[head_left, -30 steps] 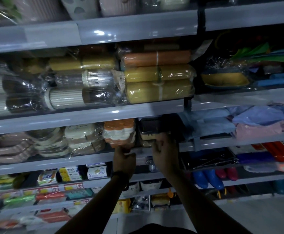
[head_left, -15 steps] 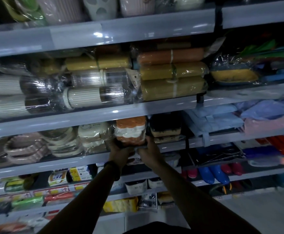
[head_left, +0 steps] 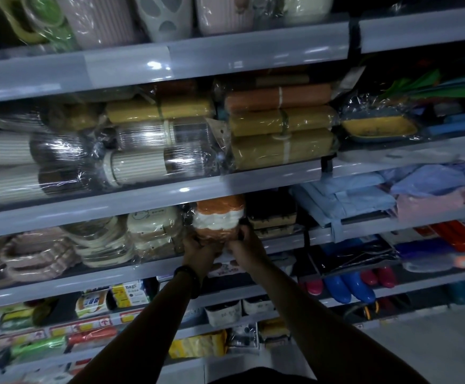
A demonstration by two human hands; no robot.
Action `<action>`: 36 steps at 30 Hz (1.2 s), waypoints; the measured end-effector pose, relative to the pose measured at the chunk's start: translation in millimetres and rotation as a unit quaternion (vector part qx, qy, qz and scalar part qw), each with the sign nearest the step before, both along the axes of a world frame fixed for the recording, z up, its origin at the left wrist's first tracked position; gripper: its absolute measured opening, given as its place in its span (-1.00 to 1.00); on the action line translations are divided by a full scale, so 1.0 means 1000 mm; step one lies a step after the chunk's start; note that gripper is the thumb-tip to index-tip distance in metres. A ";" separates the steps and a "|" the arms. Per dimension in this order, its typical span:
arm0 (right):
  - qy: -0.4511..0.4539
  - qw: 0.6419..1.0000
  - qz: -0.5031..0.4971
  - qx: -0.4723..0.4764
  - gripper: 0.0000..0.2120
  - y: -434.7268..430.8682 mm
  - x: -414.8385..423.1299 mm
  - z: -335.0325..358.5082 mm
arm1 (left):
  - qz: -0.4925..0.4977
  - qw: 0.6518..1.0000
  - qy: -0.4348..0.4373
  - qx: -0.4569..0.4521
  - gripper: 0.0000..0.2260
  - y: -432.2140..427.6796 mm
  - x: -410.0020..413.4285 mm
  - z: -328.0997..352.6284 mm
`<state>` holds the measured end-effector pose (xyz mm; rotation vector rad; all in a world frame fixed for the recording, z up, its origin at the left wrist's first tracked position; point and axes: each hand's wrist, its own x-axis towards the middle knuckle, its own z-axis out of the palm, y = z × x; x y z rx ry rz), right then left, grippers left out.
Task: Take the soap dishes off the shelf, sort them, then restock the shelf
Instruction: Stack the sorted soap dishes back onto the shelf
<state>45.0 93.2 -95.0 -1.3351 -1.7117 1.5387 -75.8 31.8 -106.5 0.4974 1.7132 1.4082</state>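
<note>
Gripping the wrapped orange-and-white soap dishes (head_left: 217, 220) at frame centre, my left hand (head_left: 200, 250) and right hand (head_left: 246, 248) curled round their lower part at the shelf (head_left: 115, 274) front.

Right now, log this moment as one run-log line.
left hand: grips orange-and-white soap dish pack | right hand: grips same pack | pack: at shelf front, beside dark pack
</note>
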 end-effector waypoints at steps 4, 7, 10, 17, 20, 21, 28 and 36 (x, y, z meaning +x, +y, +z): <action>-0.005 1.000 0.009 0.015 -0.60 0.001 -0.001 0.003 | 0.001 1.000 0.008 0.001 -0.54 0.002 -0.001 0.001; 0.004 1.000 0.011 0.012 -0.48 0.001 -0.001 0.010 | -0.006 1.000 0.017 -0.001 -0.53 0.001 0.000 0.000; 0.008 1.000 0.021 0.017 -0.32 -0.002 0.003 0.017 | -0.015 1.000 0.016 -0.008 -0.52 -0.004 0.002 -0.001; -0.006 0.999 0.044 0.029 -0.39 -0.003 0.012 0.008 | -0.014 1.000 0.019 0.001 -0.55 -0.019 0.013 0.000; -0.011 0.997 0.062 0.033 -0.45 -0.001 0.014 0.009 | -0.033 0.999 0.017 -0.004 -0.62 -0.020 0.008 0.005; -0.013 0.998 0.062 0.030 -0.45 0.001 0.015 0.008 | -0.037 0.999 0.023 -0.004 -0.63 -0.021 0.007 0.008; -0.042 0.972 -0.061 0.225 -0.67 -0.004 0.028 0.012 | 0.007 0.977 0.211 -0.001 -0.60 -0.038 0.016 0.002; -0.088 0.977 0.015 0.192 -0.43 0.026 0.019 0.043 | 0.015 0.933 0.358 0.038 -0.38 -0.029 0.016 0.014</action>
